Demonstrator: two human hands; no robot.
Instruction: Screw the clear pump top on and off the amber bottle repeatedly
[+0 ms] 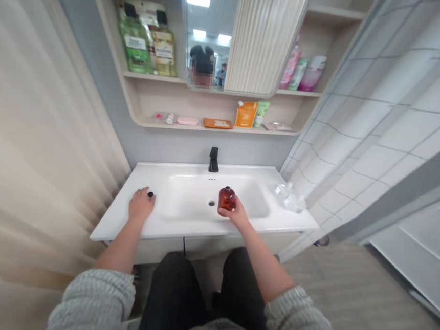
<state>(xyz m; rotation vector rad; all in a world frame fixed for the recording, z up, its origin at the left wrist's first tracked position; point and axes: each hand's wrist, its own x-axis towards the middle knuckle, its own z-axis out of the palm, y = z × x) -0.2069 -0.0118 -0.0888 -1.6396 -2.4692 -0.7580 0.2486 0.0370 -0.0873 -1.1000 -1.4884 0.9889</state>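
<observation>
A white washbasin (217, 198) with a wide counter fills the middle of the head view, and a black faucet (214, 159) stands at its back edge. My right hand (234, 212) holds an amber glass bottle (227, 198) upright over the basin, near the drain (211, 203). On the counter's left side, my left hand (141, 204) rests with a small black cap (150, 194) pinched at its fingertips. The cap's underside is hidden.
A crumpled clear plastic bag (288, 197) lies on the counter's right end. Shelves (215, 126) behind the basin hold several bottles and toiletries around a mirror cabinet (231, 37). A curtain (40, 144) hangs on the left, and a tiled wall (377, 132) rises on the right.
</observation>
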